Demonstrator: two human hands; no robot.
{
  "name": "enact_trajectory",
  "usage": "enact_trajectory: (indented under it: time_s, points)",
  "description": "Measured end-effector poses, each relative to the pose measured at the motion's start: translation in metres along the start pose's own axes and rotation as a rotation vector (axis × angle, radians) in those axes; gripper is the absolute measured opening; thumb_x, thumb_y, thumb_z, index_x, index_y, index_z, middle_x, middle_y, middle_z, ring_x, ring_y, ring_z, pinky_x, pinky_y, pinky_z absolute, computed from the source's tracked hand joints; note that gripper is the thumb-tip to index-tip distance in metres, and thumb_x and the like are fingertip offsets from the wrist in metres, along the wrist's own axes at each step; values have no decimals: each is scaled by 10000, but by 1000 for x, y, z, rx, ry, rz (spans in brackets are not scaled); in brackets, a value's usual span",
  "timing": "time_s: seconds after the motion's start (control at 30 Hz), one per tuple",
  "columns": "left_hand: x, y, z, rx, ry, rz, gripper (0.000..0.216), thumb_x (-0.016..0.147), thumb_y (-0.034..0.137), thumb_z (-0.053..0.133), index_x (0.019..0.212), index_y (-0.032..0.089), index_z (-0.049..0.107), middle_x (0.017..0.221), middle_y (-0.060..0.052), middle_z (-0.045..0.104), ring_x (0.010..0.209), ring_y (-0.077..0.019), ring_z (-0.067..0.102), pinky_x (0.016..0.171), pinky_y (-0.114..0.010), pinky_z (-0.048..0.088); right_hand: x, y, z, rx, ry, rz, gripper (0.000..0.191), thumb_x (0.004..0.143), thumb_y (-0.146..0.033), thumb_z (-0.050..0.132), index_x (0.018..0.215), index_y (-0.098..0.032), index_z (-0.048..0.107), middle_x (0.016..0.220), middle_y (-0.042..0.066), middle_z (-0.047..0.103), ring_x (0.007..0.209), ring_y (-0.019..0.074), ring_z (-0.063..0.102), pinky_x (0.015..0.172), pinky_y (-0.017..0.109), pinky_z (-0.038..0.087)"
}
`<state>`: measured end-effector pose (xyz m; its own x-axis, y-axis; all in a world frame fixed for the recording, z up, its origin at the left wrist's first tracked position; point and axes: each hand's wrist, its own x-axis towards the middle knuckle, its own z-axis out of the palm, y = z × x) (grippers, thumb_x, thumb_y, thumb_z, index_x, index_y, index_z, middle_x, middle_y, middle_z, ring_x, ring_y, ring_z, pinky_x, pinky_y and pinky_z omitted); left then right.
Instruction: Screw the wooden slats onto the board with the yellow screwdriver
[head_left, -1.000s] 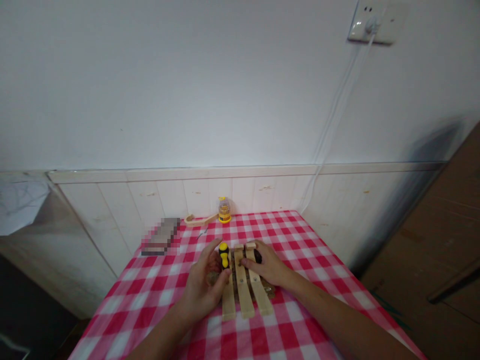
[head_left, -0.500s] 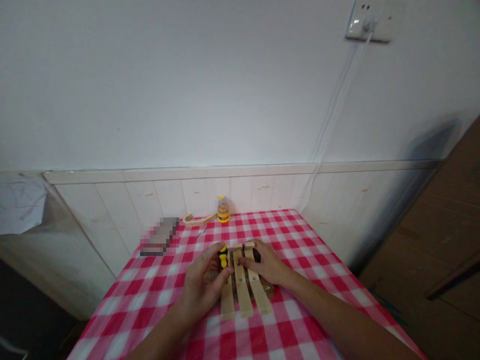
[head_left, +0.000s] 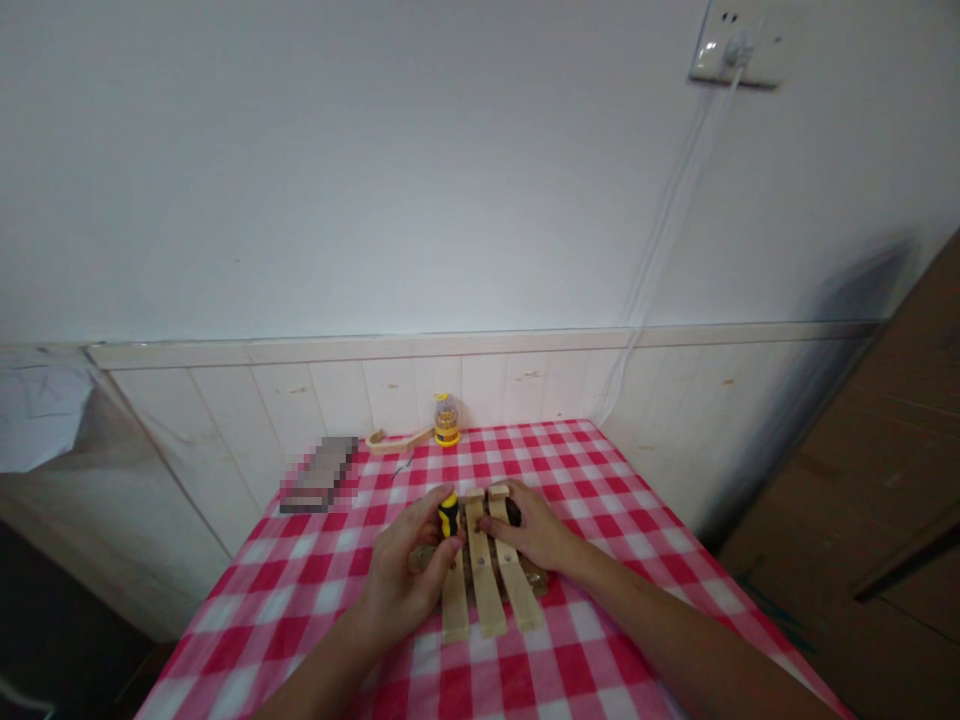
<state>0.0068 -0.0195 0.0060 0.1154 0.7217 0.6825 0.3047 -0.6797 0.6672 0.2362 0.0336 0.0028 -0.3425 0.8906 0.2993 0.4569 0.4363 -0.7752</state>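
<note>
A small rack of three pale wooden slats (head_left: 487,585) lies on the red-and-white checked tablecloth (head_left: 300,590). My left hand (head_left: 401,580) is closed around a stubby yellow-and-black screwdriver (head_left: 448,513), held upright over the left slat. My right hand (head_left: 529,535) lies flat on the right side of the slats, fingers pressed down on them, with a dark object partly under it.
At the table's far edge stand a yellow bit holder (head_left: 447,420), a curved wooden piece (head_left: 394,440) and a blurred grey block (head_left: 319,475). A white panelled wall rises behind, with a socket (head_left: 739,45) and cable top right. Floor drops off to the right.
My left fingers have wrapped more tightly round the screwdriver, which sits slightly lower. My right hand stays pressed on the slats.
</note>
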Motion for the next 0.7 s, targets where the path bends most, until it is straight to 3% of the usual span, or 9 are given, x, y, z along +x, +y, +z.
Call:
enact_trajectory:
  time_s: [0.17, 0.4, 0.57, 0.7]
  points:
    - [-1, -4, 3, -44, 12, -34, 486, 954, 209, 656, 1426, 235, 546, 1124, -105, 776, 879, -207, 802, 785, -298, 670, -1, -2, -1, -7, 5, 5, 196, 886, -363, 730, 977, -203, 661, 939, 49, 702, 870, 237, 657, 765, 335, 517]
    - [4, -17, 11, -115, 287, -124, 583, 919, 333, 733, 1446, 211, 518, 1143, -106, 758, 944, -222, 791, 850, -337, 666, -1, -4, -1, -18, 13, -6, 176, 885, -344, 731, 936, -199, 646, 941, 52, 696, 868, 233, 659, 783, 339, 509]
    - [3, -24, 14, -17, 244, -120, 499, 909, 372, 734, 1365, 220, 602, 1061, -80, 776, 833, -203, 796, 778, -335, 688, 0, -5, -1, -30, 0, -2, 171, 890, -337, 722, 946, -198, 639, 940, 54, 688, 872, 232, 654, 777, 331, 503]
    - [2, -29, 14, 34, 218, -80, 456, 909, 352, 730, 1335, 223, 625, 1089, -84, 780, 870, -213, 798, 799, -351, 691, -1, -5, -1, -23, -3, 0, 170, 894, -337, 717, 942, -199, 630, 929, 52, 688, 872, 232, 647, 773, 328, 501]
